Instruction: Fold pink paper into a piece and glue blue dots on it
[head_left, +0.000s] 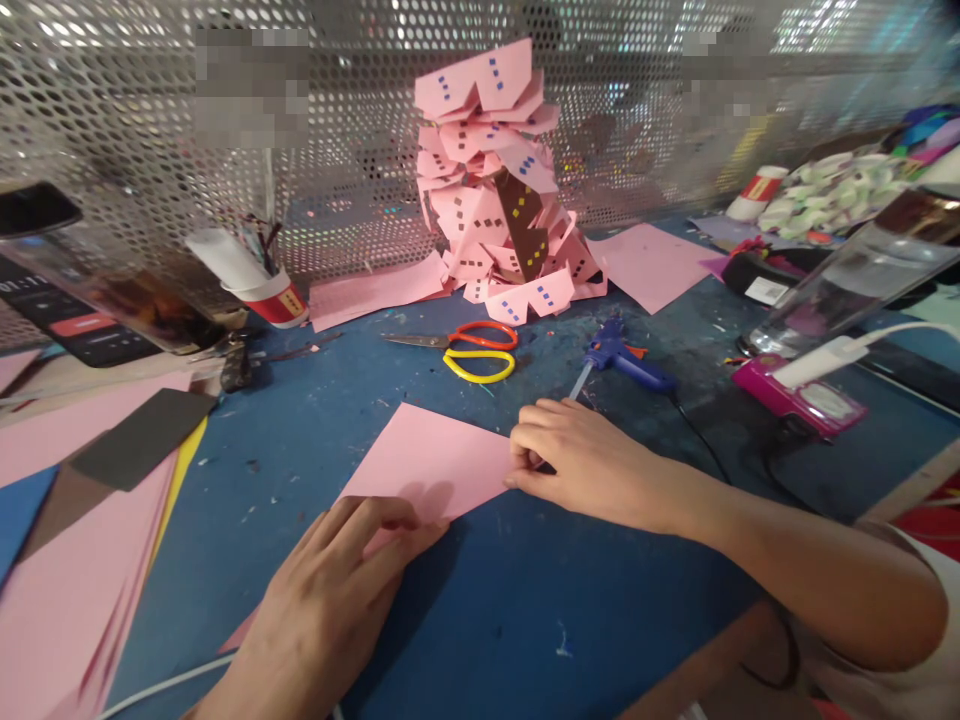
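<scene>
A sheet of pink paper (435, 450) lies on the blue tabletop between both hands. My left hand (337, 580) grips its near left edge, thumb and fingers closed on the paper. At the right corner, my right hand (577, 455) pinches the same sheet, fingers curled. Beyond the paper rest scissors (480, 366) with one red and one yellow handle loop. A blue glue gun (626, 360) with a clear stick lies just past my right hand. Behind these rises a pile of folded pink paper pieces (480, 215) bearing small coloured squares.
Pink, dark and blue sheets (67, 590) are stacked at the left. A cup of tools (274, 300) and a bottle (112, 280) stand behind them. At right are another bottle (847, 275), a magenta power strip (799, 395) and cables. A perforated metal screen (345, 120) closes the back.
</scene>
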